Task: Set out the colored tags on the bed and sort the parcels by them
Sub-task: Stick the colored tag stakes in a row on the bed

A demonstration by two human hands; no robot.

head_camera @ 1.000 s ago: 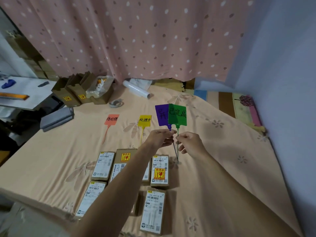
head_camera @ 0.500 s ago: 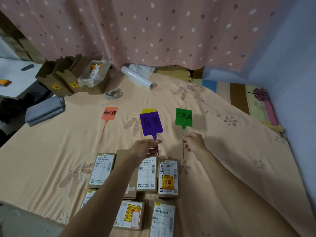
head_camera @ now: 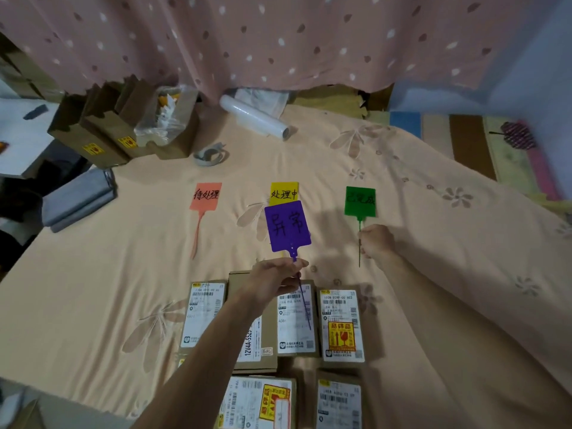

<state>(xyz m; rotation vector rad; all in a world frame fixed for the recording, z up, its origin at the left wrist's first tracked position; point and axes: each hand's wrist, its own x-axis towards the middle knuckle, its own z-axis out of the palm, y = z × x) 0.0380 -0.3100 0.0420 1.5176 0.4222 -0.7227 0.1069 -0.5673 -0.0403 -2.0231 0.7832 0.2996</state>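
Note:
My left hand (head_camera: 272, 280) pinches the stem of a purple tag (head_camera: 287, 226) and holds it upright above the bed, partly covering the yellow tag (head_camera: 284, 191) that lies flat behind it. My right hand (head_camera: 376, 241) grips the thin stem of the green tag (head_camera: 360, 201), whose head lies on the peach sheet (head_camera: 93, 274) to the right of the yellow one. An orange tag (head_camera: 205, 196) lies flat at the left of the row. Several labelled brown parcels (head_camera: 340, 325) lie in a cluster near the front edge, under my left forearm.
Open cardboard boxes (head_camera: 105, 131) with plastic wrapping stand at the back left. Near them lie a tape roll (head_camera: 212, 154) and a clear film roll (head_camera: 253, 117). Grey folded bags (head_camera: 77, 199) sit on the left edge. A pink dotted curtain (head_camera: 278, 35) hangs behind.
The two hands have parted: the green tag moved right and down onto the sheet, and the purple tag moved left and nearer, in front of the yellow tag.

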